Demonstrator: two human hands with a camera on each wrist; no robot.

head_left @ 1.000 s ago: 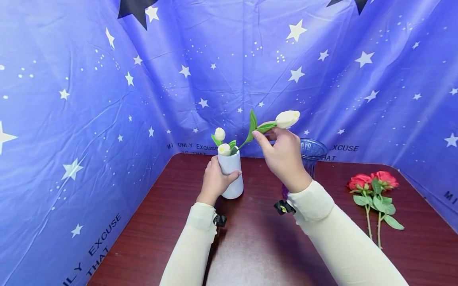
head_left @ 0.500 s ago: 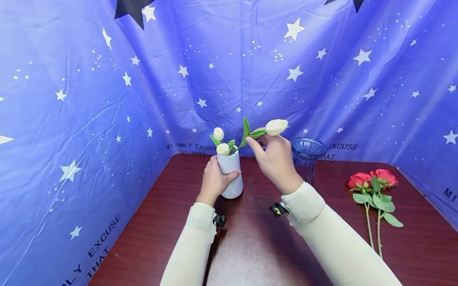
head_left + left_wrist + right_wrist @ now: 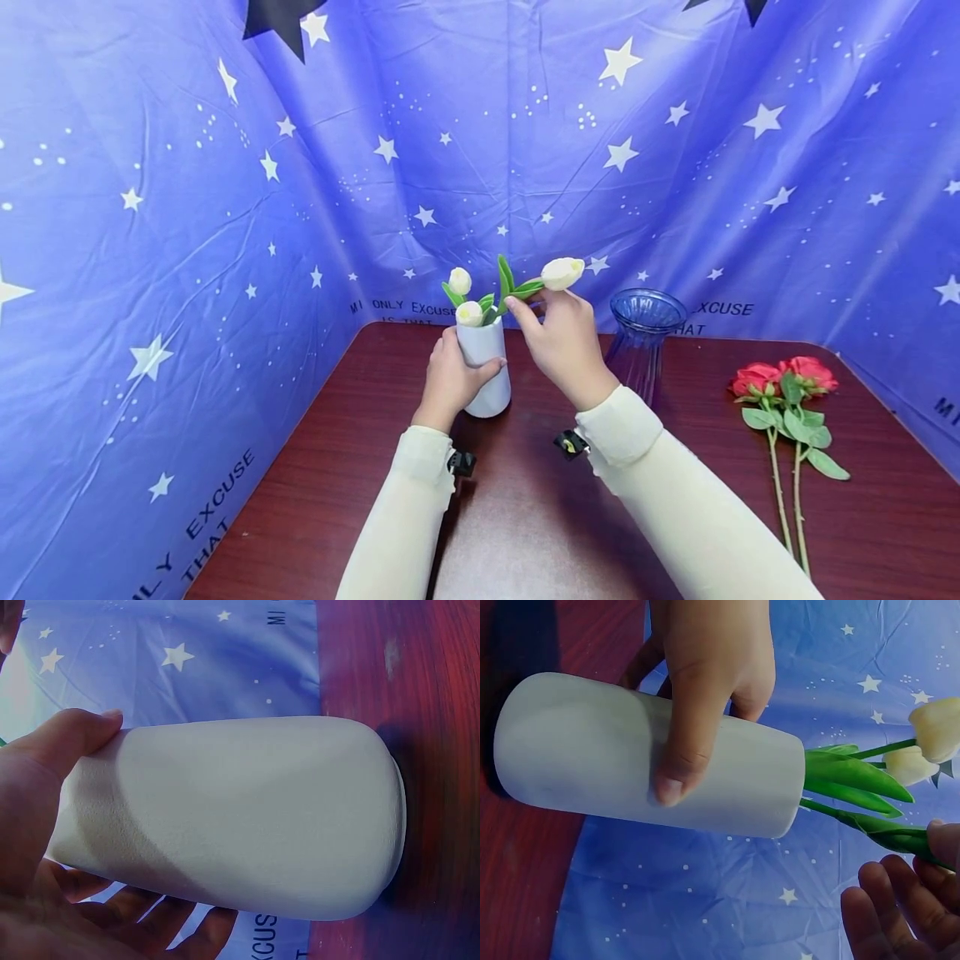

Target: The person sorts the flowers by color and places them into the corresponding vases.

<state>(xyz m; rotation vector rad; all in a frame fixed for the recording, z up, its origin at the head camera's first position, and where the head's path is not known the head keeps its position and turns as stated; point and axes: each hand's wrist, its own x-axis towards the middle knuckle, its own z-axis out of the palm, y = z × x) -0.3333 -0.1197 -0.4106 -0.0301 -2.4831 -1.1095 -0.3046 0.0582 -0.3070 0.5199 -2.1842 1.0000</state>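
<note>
A white vase stands upright on the table, two white tulips rising from its mouth. My left hand grips the vase from its left side, thumb across the front; the left wrist view shows the vase wall between thumb and fingers. With my right hand I pinch a third white tulip by its leafy stem. In the right wrist view that tulip's stem runs into the vase mouth, while its bloom leans right in the head view. The stem's lower end is hidden inside the vase.
A blue glass vase with a flared rim stands right of my right hand. Two red roses with long stems lie at the table's right. A blue star-printed cloth hangs around the back and sides of the dark red table.
My right hand has moved left and slightly down with the tulip, bringing it closer to the white vase as the stem slides deeper. The left hand stays on the vase.
</note>
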